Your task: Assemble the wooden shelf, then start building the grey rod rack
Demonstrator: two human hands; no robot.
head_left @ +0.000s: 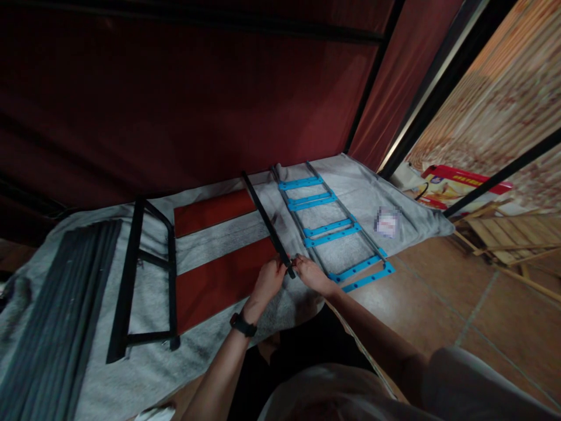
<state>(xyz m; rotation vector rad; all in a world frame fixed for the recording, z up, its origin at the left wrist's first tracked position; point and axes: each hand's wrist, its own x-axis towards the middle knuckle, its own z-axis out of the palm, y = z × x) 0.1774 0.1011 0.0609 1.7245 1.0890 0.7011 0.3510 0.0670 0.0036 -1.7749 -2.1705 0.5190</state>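
Note:
A slim black bar [265, 219] lies slantwise across the fleecy grey cloth, its near end between my hands. My left hand [272, 278] is closed around that end from the left, with a dark watch on the wrist. From the right, my right hand [310, 273] pinches at the same end, its fingertips holding something too small to name. Two reddish-brown panels, the far one [214, 211] and the near one [223, 283], lie left of the bar, joined to a black tubular frame [172, 280]. On the right lies a rack of grey rods with blue crosspieces [313, 204].
Several dark tubes [65, 304] lie side by side on the left of the grey cloth [144, 380]. A small blurred packet [387, 223] rests at right. Beyond stand a red-yellow box [464, 184] and a wooden slatted piece [512, 231] on the tiled floor [438, 304]. Dark red fabric [197, 99] hangs behind.

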